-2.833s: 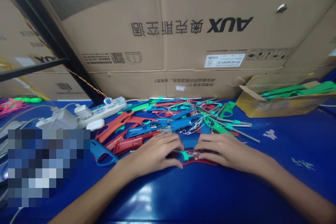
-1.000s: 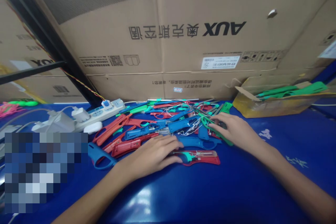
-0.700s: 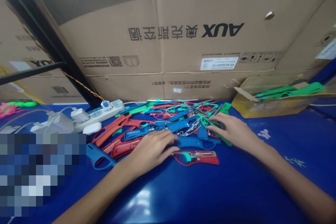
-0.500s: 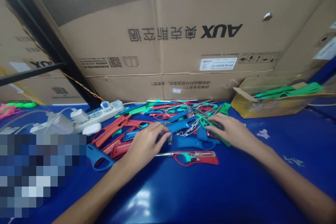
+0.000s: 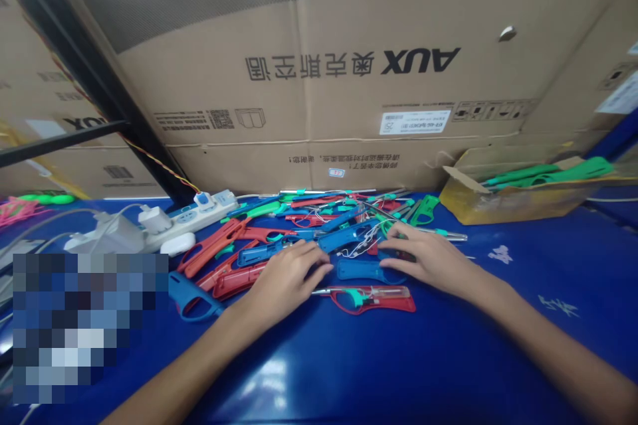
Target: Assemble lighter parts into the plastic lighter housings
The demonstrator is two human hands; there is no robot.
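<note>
Head view, only one going: left hand is palm-down at the near side of the shell pile, fingers curled with the thumb close to the index. Can't tell if anything's pinched under there. Right hand sits over the right end of a blue shell half, fingers bent and a bit spread; something dark shows under them, but whether it's gripped, no idea.

Red shell half is lying on the blue tabletop, just nearer than the blue one, with a green piece and a clear part in it. My guess is it's hollow side up so the loose bits don't fall out. Metal rod sticks out its left end toward the left hand, probably because it's too long for the shell.

White wires tangle through the pile, which is likely heaped there for easy reach. Open carton off right holds green shells, maybe to stop them sliding around.
</note>
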